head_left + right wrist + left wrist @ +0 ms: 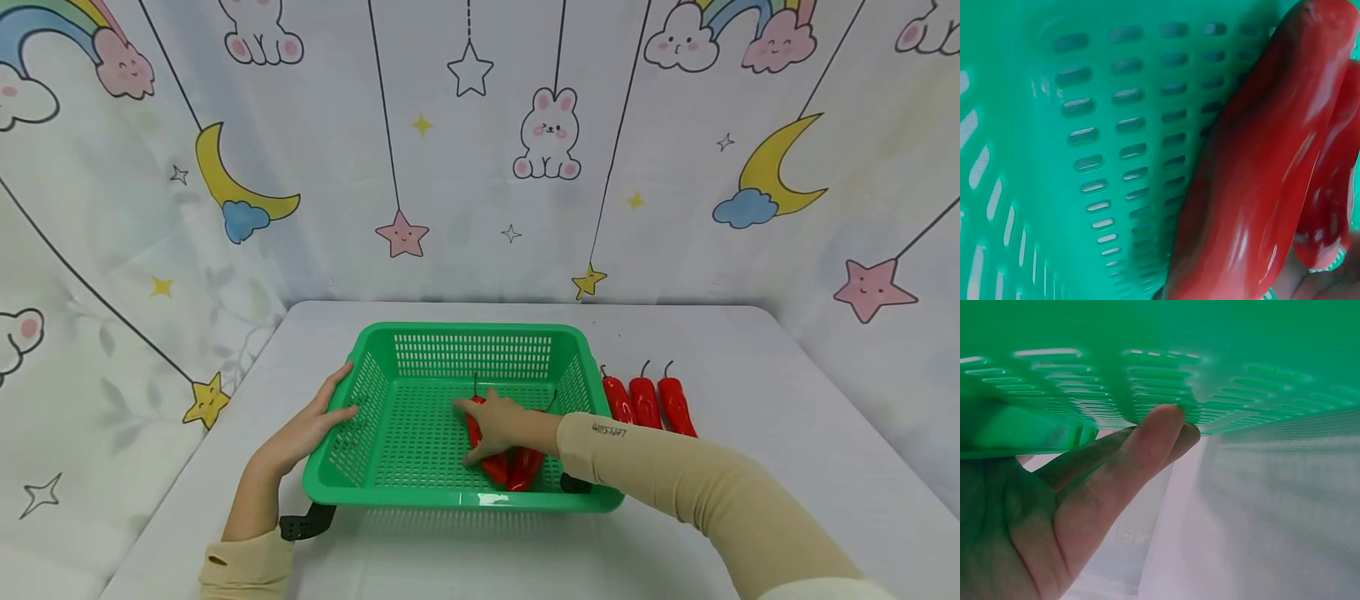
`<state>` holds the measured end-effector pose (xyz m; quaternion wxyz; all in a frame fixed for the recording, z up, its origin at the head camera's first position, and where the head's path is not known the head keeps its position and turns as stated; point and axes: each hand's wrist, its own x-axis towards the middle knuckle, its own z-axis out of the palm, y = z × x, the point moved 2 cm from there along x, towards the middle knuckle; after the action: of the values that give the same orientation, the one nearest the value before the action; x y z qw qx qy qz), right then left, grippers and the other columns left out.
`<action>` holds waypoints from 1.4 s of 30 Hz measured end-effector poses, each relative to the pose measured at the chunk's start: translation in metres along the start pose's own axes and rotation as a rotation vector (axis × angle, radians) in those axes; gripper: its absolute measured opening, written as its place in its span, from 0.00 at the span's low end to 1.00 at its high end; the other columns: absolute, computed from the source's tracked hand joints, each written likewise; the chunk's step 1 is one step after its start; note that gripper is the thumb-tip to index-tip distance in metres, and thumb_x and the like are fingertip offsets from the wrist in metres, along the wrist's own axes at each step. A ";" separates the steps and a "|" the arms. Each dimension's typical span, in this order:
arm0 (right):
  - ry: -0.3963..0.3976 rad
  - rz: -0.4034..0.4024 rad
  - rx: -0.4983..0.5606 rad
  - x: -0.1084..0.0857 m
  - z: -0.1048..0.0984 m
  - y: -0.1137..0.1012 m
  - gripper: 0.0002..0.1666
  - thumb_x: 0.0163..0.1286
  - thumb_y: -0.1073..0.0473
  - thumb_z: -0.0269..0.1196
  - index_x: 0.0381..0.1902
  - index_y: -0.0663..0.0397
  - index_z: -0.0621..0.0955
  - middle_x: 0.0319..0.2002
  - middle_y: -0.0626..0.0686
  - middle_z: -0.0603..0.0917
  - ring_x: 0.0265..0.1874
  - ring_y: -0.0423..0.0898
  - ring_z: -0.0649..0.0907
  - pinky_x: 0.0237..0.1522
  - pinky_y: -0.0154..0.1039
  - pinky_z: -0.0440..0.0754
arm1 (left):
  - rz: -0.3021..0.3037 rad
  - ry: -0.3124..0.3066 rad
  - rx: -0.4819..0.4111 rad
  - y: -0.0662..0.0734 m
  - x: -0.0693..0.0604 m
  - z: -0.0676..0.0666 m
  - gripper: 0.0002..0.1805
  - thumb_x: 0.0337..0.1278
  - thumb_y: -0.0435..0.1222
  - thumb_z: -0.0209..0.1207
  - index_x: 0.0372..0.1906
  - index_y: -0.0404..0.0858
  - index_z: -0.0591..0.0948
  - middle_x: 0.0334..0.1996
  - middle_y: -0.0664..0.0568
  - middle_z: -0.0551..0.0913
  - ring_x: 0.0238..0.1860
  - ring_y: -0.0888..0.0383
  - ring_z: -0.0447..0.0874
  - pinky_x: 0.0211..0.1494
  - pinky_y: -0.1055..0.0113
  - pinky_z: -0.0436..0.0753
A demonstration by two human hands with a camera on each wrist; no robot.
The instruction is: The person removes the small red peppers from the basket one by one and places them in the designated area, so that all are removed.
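A green slotted basket [405, 500] stands on the white table. At its left rim is my left hand [307, 429], thumb across the rim and fingers along the edge; the left wrist view shows the thumb [1147, 444] close to the slotted plastic. Inside the basket, my right hand [501, 423] lies over a red chili pepper [474, 432], forefinger and thumb spread across it. A second red chili pepper [527, 468] lies beside that one under the wrist. Both fill the right side of the right wrist view, where only part of the hand [1329, 278] shows.
To the right of the basket, three more red chili peppers [647, 402] lie side by side, partly hidden by the right sleeve [675, 483]. White table [810, 433] surrounds the basket. A patterned curtain [480, 233] hangs behind and at the sides.
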<state>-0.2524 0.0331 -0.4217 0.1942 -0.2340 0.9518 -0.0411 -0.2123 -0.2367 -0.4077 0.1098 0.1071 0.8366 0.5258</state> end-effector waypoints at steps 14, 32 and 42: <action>0.069 -0.046 0.091 -0.004 -0.008 0.001 0.53 0.44 0.41 0.73 0.67 0.41 0.62 0.61 0.66 0.61 0.48 0.62 0.75 0.35 0.46 0.79 | 0.003 0.001 0.003 0.000 0.001 0.001 0.38 0.66 0.43 0.47 0.72 0.54 0.39 0.72 0.45 0.34 0.69 0.40 0.31 0.61 0.34 0.45; 0.187 -0.115 0.169 -0.012 -0.029 0.004 0.44 0.46 0.48 0.73 0.62 0.46 0.69 0.44 0.59 0.71 0.35 0.50 0.76 0.24 0.35 0.78 | 0.005 -0.006 -0.011 0.000 0.000 0.001 0.38 0.67 0.43 0.47 0.72 0.53 0.38 0.71 0.44 0.34 0.69 0.40 0.31 0.61 0.35 0.45; 0.222 -0.131 0.214 -0.024 -0.051 0.002 0.43 0.45 0.49 0.74 0.60 0.43 0.70 0.42 0.55 0.72 0.40 0.48 0.74 0.25 0.33 0.78 | 0.002 -0.002 -0.012 -0.001 0.001 0.000 0.38 0.67 0.43 0.47 0.72 0.53 0.39 0.71 0.44 0.34 0.69 0.40 0.31 0.62 0.35 0.45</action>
<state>-0.2534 0.0457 -0.3664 0.1084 -0.2676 0.9402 -0.1806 -0.2134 -0.2368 -0.4086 0.1105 0.1078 0.8334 0.5307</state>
